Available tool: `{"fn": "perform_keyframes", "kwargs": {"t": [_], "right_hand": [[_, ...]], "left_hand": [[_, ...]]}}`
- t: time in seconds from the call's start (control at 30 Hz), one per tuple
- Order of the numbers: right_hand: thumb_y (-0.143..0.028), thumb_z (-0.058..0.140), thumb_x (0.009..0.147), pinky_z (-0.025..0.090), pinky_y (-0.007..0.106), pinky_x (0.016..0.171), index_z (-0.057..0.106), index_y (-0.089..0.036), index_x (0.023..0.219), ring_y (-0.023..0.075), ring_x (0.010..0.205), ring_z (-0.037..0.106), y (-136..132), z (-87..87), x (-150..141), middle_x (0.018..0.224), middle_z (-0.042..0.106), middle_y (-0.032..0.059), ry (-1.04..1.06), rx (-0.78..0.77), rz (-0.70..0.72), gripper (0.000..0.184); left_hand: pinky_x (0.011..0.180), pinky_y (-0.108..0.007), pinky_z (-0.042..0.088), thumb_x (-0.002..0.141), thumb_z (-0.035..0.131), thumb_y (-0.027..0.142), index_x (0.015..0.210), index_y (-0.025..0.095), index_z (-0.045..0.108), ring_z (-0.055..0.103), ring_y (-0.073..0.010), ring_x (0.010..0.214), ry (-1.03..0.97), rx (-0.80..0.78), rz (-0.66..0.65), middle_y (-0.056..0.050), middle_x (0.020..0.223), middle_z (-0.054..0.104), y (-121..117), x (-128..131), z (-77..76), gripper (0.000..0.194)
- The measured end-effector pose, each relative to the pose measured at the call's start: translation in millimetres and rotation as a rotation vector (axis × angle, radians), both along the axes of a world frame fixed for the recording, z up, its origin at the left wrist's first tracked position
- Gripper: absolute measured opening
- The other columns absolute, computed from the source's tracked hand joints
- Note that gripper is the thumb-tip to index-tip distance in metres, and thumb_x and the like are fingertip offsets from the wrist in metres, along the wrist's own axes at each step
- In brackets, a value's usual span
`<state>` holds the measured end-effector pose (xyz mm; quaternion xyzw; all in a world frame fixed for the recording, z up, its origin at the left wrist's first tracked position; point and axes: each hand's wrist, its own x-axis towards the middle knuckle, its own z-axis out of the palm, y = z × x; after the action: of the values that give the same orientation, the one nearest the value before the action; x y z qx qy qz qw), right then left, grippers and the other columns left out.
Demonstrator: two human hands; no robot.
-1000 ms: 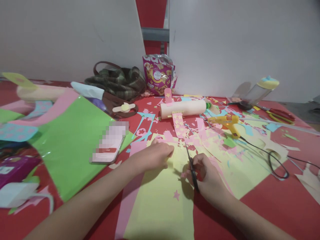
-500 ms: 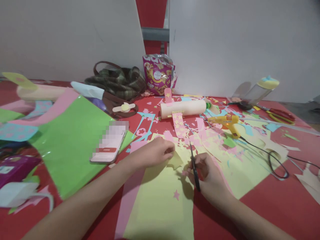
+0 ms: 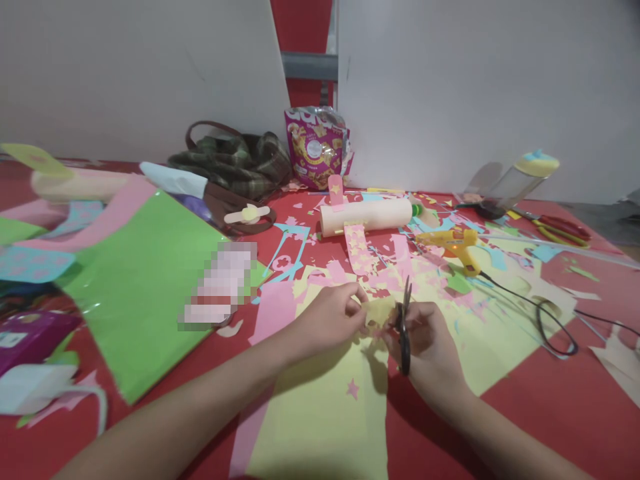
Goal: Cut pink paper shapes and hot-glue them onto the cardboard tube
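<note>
My left hand [image 3: 333, 317] pinches a small piece of yellow paper [image 3: 379, 313] by its left side, above a yellow sheet [image 3: 320, 427]. Black-handled scissors [image 3: 405, 333] are in my right hand [image 3: 433, 350], blades pointing up and away, their handles by my curled fingers. The right fingertips meet the right edge of the small yellow piece; a bit of pink shows just under it. A pink paper star [image 3: 353, 389] lies on the yellow sheet, below both hands. Under that sheet's left side a pink sheet [image 3: 250, 427] sticks out.
A cream paper tube [image 3: 367, 218] with pink strips lies beyond my hands, among paper scraps. Right of it is a yellow glue gun [image 3: 457, 248] with its black cord. At left are a phone [image 3: 220, 287] and a green sheet [image 3: 120, 300]; a snack bag [image 3: 317, 148] stands behind.
My left hand has moved right with the yellow piece, meeting my right hand. The scissors have turned more upright and shifted slightly right.
</note>
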<state>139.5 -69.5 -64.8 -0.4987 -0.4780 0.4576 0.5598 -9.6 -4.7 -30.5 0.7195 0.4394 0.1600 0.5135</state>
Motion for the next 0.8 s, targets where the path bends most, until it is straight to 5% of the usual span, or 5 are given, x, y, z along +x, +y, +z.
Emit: {"fn": "perform_keyframes", "kwargs": {"t": [0.8], "right_hand": [[-0.002,0.056,0.062,0.042,0.025,0.052,0.036,-0.026,0.077,0.0105,0.057,0.047,4.8,0.3,3.0,0.075,0.048,-0.0037,0.04,0.041,0.007,0.034]], "left_hand": [[0.058,-0.023,0.044,0.076,0.044,0.032,0.086,0.017,0.048,0.063,-0.0175,0.069,-0.176,-0.177,-0.116,-0.008,0.073,0.065,-11.9,5.1,0.5,0.018]]}}
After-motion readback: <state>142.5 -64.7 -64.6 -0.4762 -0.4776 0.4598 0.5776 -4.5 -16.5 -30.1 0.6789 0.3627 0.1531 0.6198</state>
